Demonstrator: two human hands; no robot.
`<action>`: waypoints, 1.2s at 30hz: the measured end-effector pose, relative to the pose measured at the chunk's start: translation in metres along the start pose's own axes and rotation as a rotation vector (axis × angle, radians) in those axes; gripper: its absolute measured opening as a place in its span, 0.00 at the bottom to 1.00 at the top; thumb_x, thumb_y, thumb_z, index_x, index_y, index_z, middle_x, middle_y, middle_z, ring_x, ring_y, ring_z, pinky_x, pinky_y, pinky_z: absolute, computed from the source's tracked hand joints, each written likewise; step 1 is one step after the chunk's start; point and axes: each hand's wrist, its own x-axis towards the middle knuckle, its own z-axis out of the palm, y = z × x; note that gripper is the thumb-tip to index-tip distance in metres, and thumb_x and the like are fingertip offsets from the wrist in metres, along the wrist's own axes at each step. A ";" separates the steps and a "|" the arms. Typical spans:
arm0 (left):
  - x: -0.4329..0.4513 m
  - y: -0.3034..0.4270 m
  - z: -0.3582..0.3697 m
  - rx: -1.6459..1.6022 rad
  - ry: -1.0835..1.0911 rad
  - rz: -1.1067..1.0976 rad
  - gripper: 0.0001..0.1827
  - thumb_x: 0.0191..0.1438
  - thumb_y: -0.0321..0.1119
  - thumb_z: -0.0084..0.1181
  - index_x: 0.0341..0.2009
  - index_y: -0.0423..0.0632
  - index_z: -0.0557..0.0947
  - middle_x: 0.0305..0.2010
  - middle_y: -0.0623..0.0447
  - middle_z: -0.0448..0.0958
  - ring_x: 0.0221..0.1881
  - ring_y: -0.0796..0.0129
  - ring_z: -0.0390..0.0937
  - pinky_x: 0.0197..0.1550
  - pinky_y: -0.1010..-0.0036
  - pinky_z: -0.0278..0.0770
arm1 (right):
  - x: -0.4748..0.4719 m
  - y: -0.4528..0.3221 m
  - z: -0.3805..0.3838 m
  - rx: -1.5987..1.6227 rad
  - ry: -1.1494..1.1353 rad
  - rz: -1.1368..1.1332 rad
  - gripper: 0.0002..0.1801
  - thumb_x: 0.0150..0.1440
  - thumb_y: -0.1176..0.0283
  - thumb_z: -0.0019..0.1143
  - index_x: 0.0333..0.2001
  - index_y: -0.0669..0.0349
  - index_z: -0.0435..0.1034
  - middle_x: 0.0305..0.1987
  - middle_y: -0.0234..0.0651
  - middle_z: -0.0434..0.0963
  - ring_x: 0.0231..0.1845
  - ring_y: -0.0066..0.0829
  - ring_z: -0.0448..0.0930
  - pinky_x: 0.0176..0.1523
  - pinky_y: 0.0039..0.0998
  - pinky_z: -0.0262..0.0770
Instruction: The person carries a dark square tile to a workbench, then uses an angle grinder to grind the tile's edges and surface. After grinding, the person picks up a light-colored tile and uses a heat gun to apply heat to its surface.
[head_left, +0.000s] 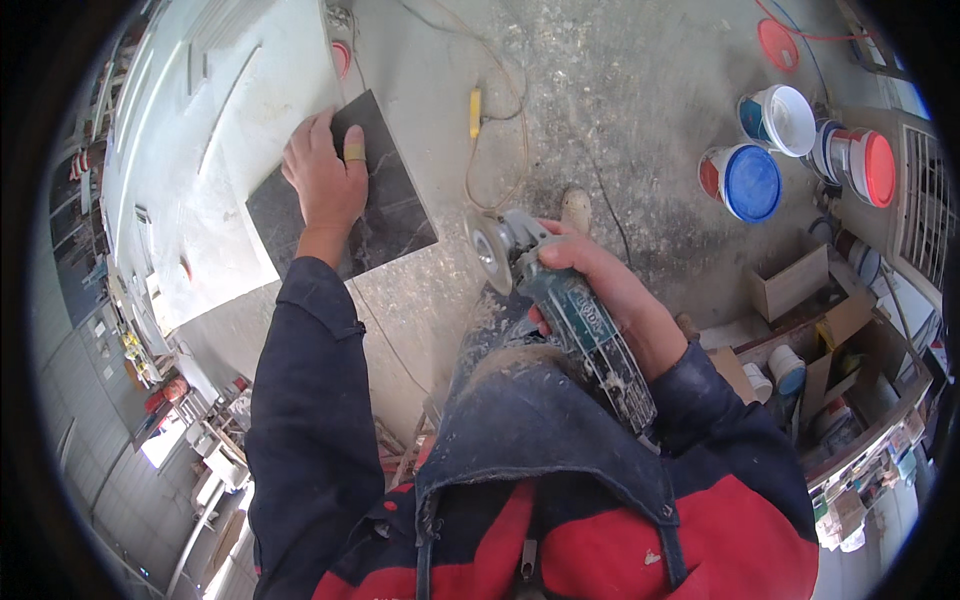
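My left hand (328, 172) lies flat with fingers spread on a dark, veined stone-look tile (386, 195), and a yellowish band wraps its thumb. The tile rests on a pale work surface (232, 247) and juts past its edge. In my right hand (600, 277) is a green and grey angle grinder (581, 319), held by the body near its head. The grinder's pale disc (489, 251) faces left, to the right of the tile and apart from it. Whether the disc is turning I cannot tell.
A yellow power socket block (475, 112) and cables lie on the stained floor (555, 90). Lidded buckets (752, 184) stand at the upper right. Below them is a wooden crate (870, 442) with cardboard and tubs. My shoe (576, 210) shows beyond the grinder.
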 end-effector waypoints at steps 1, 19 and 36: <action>-0.002 -0.001 0.005 0.034 0.021 0.000 0.27 0.67 0.49 0.58 0.64 0.48 0.78 0.66 0.44 0.72 0.68 0.44 0.65 0.71 0.48 0.57 | 0.003 0.002 0.000 0.008 -0.024 0.030 0.45 0.59 0.62 0.65 0.76 0.60 0.53 0.41 0.41 0.78 0.26 0.37 0.84 0.29 0.36 0.85; 0.000 0.006 0.001 0.007 0.033 -0.002 0.26 0.66 0.50 0.57 0.63 0.51 0.79 0.62 0.47 0.72 0.64 0.48 0.67 0.69 0.50 0.58 | 0.014 -0.004 0.020 -0.033 0.018 0.152 0.44 0.59 0.62 0.66 0.74 0.58 0.55 0.42 0.43 0.76 0.26 0.33 0.84 0.27 0.31 0.85; -0.001 0.010 0.001 0.026 0.032 -0.017 0.25 0.66 0.49 0.58 0.63 0.52 0.79 0.61 0.46 0.73 0.64 0.48 0.67 0.69 0.50 0.59 | 0.026 -0.012 0.019 -0.032 0.000 0.199 0.43 0.59 0.63 0.65 0.74 0.59 0.54 0.39 0.44 0.78 0.24 0.36 0.84 0.26 0.35 0.85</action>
